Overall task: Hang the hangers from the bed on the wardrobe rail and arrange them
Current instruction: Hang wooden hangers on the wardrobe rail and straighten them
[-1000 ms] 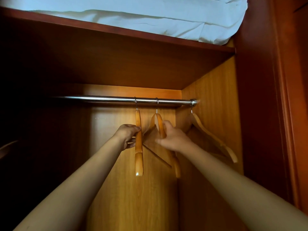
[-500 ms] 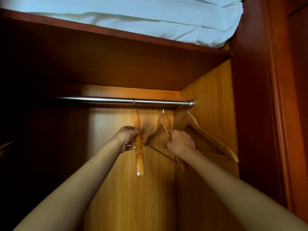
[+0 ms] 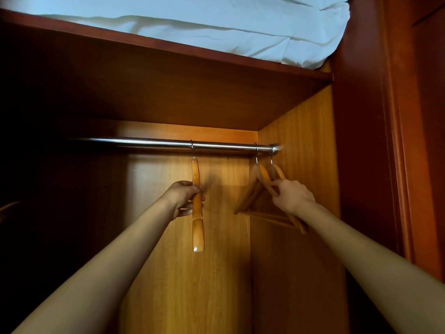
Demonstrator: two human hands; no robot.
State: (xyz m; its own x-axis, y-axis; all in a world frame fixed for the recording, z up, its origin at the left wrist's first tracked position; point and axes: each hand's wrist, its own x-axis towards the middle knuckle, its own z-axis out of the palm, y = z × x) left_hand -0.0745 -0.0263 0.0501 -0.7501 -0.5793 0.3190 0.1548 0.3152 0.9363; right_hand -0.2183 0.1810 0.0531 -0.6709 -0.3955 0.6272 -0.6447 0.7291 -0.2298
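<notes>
**Three hangers on the rail, a hand on each group**

Three wooden hangers hang by metal hooks from the chrome rail (image 3: pixel 183 143) inside the wardrobe. The left hanger (image 3: pixel 197 208) hangs edge-on to the camera, near the middle of the lit stretch of rail. The middle hanger (image 3: pixel 263 175) and the right hanger (image 3: pixel 277 170) hang close together at the rail's 3 o'clock end, just beside its wall bracket, with their arms and lower bars overlapping.

The left hand (image 3: pixel 181 198) is at 9 o'clock of the left hanger, its fingers wrapped around the hanger's near arm, with the thumb in front. The right hand (image 3: pixel 292 196) is at 5 o'clock of the paired hangers. Its fingertips are closed in a pinch on the upper arms. I cannot tell whether it grips one arm or both.

Both forearms reach up from the lower corners of the view. The side panel (image 3: pixel 301 145) stands at 3 o'clock of the pair, and the back panel (image 3: pixel 224 179) is behind the rail. A shelf (image 3: pixel 168 88) spans the space at 12 o'clock above the rail, and white bedding (image 3: pixel 192 22) lies on it. The wardrobe's left part is dark.
</notes>
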